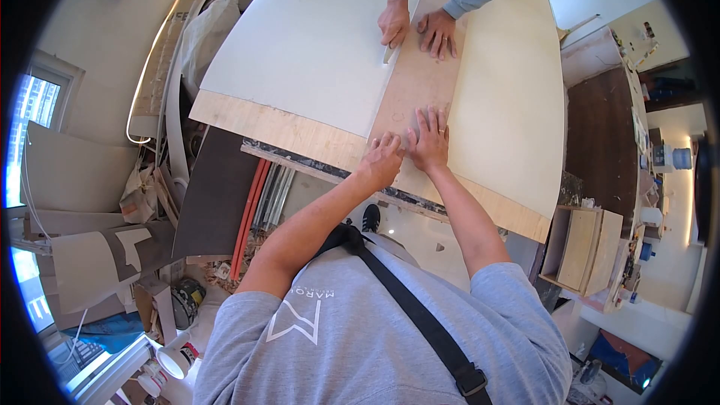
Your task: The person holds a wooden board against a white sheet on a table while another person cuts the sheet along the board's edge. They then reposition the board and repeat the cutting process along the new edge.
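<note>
A long brown board [420, 79] lies lengthwise across a large white sheet [300, 45] on the worktable. My right hand [430, 141] presses flat on the board's near part, fingers spread. Beside it, my left hand [382, 159] rests on the board's left edge with fingers bent downward, holding nothing that I can see. Across the table, another person's hand [394, 22] grips a thin blade-like tool [388, 53] at the board's left edge. That person's other hand [439, 33] lies on the board.
A pale wood strip [277, 121] shows along the table's near edge. Below are red pipes [251, 217] and metal tubes. Leaning panels [82, 172] crowd the left side; a wooden box [581, 247] stands at the right.
</note>
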Available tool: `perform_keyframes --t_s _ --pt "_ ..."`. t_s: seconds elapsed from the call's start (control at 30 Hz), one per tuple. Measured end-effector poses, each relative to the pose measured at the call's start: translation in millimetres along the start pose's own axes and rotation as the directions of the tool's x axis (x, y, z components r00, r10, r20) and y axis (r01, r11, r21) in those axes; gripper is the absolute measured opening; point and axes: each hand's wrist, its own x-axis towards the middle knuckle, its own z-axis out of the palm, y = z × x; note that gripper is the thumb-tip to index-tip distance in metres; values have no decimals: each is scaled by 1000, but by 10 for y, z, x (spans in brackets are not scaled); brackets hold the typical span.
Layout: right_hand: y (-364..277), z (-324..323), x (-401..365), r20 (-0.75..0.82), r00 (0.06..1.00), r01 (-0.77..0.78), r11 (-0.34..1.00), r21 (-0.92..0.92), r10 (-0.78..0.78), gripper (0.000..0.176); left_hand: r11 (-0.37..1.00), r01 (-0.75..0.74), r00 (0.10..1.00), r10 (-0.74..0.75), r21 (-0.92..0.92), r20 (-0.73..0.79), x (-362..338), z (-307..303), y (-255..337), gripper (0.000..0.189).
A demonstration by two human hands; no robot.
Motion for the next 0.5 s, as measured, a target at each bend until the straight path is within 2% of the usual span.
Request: perform_keyframes --t_s 0.5 --pt "-6 -7 2 14 1000 -1 1000 -2 1 61 1000 11 1000 -11 27 24 -2 -8 8 49"
